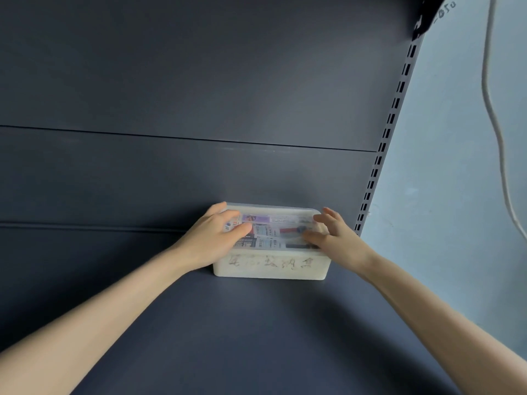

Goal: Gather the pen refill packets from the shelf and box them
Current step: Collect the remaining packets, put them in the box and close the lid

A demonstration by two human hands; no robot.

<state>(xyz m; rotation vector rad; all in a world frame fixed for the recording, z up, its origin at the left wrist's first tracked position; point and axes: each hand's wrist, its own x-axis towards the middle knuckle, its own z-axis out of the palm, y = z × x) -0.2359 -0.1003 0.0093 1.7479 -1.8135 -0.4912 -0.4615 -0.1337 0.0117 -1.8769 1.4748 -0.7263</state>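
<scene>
Well, from where one stands, the whole matter turns on how the box lies to the person: straight ahead at full reach, a little right of centre, pushed back on the dark shelf until it sits against the back panel. Its long axis runs left to right, across the arms rather than along them, so each short end falls to one of the hands and neither is nearer than the other. The left hand lies over the left end, fingers fairly straight and laid flat on what looks like a clear lid. The right hand rests at the right end with fingers spread and loose. Neither pinches anything, though the blur makes the fingertips hard to read. The pen refill packets show through the top, already stacked inside. I would judge the gathering finished, and the next move, pressing the lid home or lifting the box, needs even pressure at both ends.
</scene>
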